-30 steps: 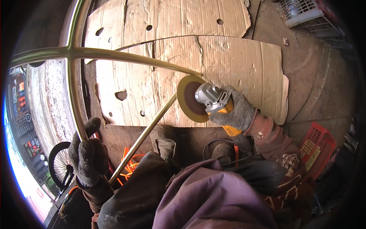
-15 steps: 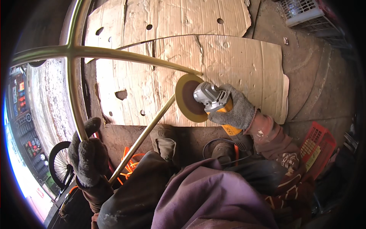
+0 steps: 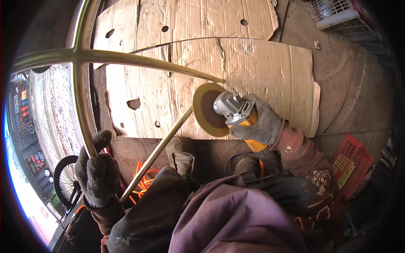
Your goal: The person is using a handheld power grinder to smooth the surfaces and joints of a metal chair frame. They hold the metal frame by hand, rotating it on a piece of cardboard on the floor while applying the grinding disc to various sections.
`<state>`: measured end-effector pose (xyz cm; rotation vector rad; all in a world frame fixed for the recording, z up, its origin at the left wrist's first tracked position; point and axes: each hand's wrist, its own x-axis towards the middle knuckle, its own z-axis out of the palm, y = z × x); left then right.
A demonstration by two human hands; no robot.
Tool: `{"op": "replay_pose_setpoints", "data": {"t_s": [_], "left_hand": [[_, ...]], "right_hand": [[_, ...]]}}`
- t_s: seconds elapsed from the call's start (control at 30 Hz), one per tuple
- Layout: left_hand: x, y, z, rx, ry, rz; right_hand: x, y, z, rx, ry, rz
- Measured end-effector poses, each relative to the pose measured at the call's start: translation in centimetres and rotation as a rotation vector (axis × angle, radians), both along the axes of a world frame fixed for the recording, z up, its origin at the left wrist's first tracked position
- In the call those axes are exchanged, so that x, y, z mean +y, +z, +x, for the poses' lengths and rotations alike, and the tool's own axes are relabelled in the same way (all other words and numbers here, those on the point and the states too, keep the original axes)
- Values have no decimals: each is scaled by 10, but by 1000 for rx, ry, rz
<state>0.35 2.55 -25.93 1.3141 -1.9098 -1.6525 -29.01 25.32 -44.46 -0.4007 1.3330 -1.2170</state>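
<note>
My right hand [image 3: 262, 121], in a grey knit glove, is wrapped round the body of an angle grinder [image 3: 234, 110] with a silver head and yellow-orange housing. Its round disc [image 3: 206, 110], yellowish at the rim and brown in the middle, meets or overlaps the upper end of a slanting brass-coloured tube [image 3: 162, 145]; contact cannot be made out. My left hand [image 3: 98, 175], gloved too, grips the lower end of an upright tube of a brass-coloured tubular frame [image 3: 79, 101]. A cross tube [image 3: 147, 61] of that frame runs rightward and ends above the disc.
Flattened cardboard sheets [image 3: 244, 63] with holes lie beneath the frame. At lower right is a red plastic crate [image 3: 352, 158], at upper right a pale crate [image 3: 335, 14]. An orange cord [image 3: 145, 179] lies by my legs. A spoked wheel [image 3: 67, 181] stands at left.
The grinder has shifted very slightly left and down, its disc moving with it. My left hand and the frame look nearly unmoved.
</note>
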Motion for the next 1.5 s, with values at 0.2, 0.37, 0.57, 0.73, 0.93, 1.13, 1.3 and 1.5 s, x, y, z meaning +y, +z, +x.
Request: {"op": "replay_pose_setpoints", "data": {"t_s": [0.2,0.37,0.57,0.73,0.93,1.13,1.3,1.5], "left_hand": [[2,1,3,-9,-1,5],[2,5,0,-55,-24,11],[11,16,-10,-60,-143,-14],[15,32,-11,-80,-293,-46],[3,28,-23,-99,-387,-81],[5,33,-24,-73,-381,34],[13,36,-20,-80,-440,40],[11,32,-20,-34,-514,-17]], "right_hand": [[10,-14,-1,70,-36,-26],[4,16,-4,-138,36,85],[-13,64,35,247,429,-100],[-25,77,51,209,482,-235],[-21,58,10,-15,137,205],[-27,58,53,-52,251,-29],[-39,114,86,435,568,-133],[-25,67,47,-75,240,111]]}}
